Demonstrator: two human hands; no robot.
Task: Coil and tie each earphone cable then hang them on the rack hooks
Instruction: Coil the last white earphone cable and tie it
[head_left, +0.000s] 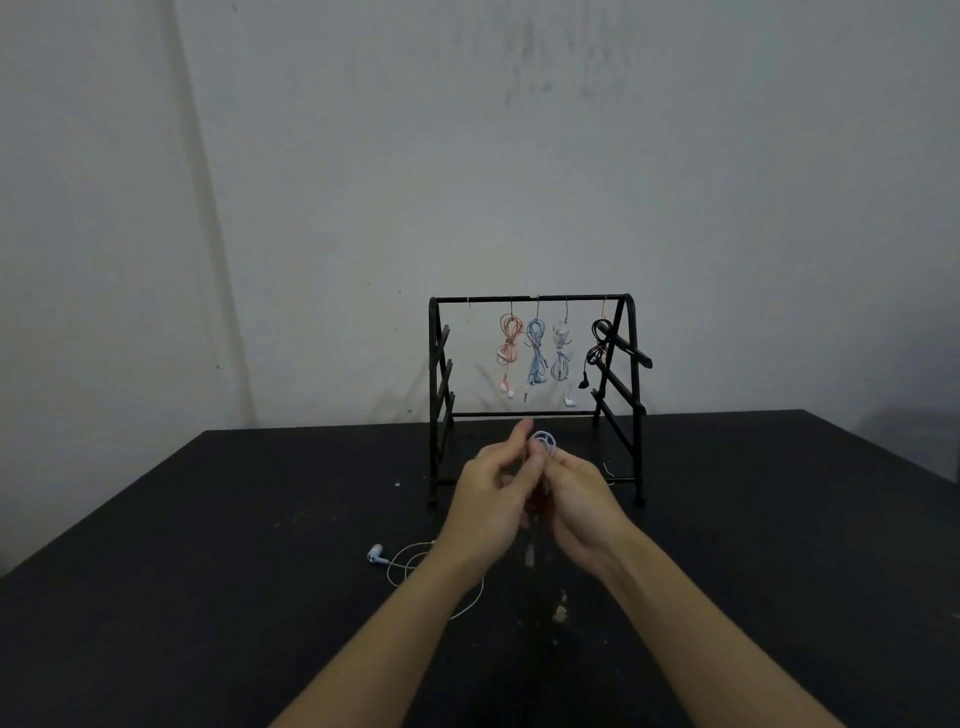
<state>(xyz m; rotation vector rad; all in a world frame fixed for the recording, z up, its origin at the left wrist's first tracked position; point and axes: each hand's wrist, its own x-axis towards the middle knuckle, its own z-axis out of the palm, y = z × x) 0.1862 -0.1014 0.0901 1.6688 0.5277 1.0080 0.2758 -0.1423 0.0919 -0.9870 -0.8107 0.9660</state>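
- Your left hand and right hand meet above the desk, just in front of the rack.
- Your right hand has its fingers curled round a small coil of pale blue-white earphone cable; the loops stick up above your fingertips.
- Your left hand: fingers partly curled, index tip up beside the coil. Can't tell whether it actually pinches the cable.
- The rest of that cable trails down to the desk in loose loops under your left forearm, with an earbud lying at the left end.
- The rack stands at the far side of the desk, by the wall.
- Four tied bundles hang from its top-bar hooks, left to right: pink earphones, blue earphones, white earphones, black earphones.
- An empty hook hangs at the left end of the bar.
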